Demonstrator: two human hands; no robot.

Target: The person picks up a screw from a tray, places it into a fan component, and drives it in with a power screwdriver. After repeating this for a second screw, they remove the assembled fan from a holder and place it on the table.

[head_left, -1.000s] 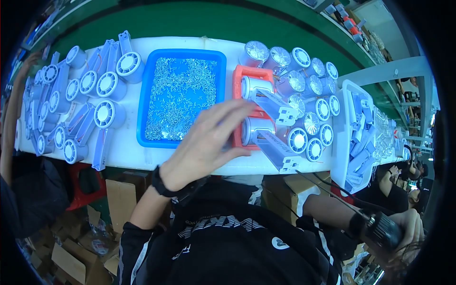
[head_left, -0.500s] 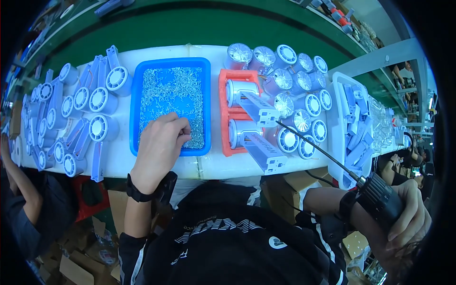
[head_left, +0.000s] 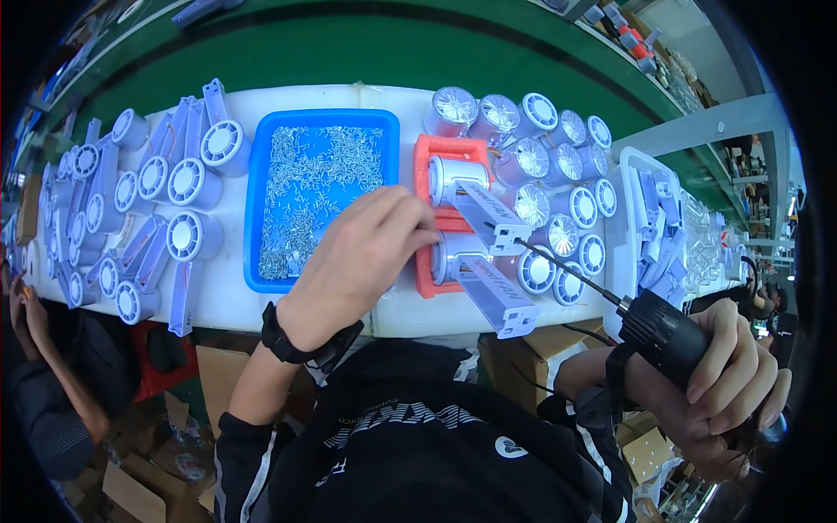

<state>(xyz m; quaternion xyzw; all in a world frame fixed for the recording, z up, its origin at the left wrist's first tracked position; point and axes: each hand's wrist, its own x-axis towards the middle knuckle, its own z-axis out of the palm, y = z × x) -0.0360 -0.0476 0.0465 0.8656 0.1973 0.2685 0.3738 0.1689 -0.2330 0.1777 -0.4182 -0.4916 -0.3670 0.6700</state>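
Observation:
My left hand [head_left: 362,253] is closed in a pinch between a blue tray [head_left: 394,148] of small silver screws [head_left: 336,161] and a red holder [head_left: 422,174]. Whatever its fingertips hold is hidden. Two white fan bodies with handles lie in the holder: an upper fan [head_left: 478,207] and a lower fan [head_left: 495,292], their handles sloping down to the right. My right hand [head_left: 732,370] is wrapped round a black electric screwdriver [head_left: 661,333]. Its long thin bit slants up and left, the tip by the end of the upper fan's handle; contact is unclear.
Many fan heads with handles [head_left: 187,235] cover the table's left part. Round fan heads [head_left: 558,161], some with clear covers, crowd the right side. Beyond them stands a white bin [head_left: 621,192] of pale plastic parts. At the far left another person's hands [head_left: 30,314] show.
My left hand has come out of the screw tray and moved right to the red holder's edge. My right hand and the screwdriver have shifted slightly left and up.

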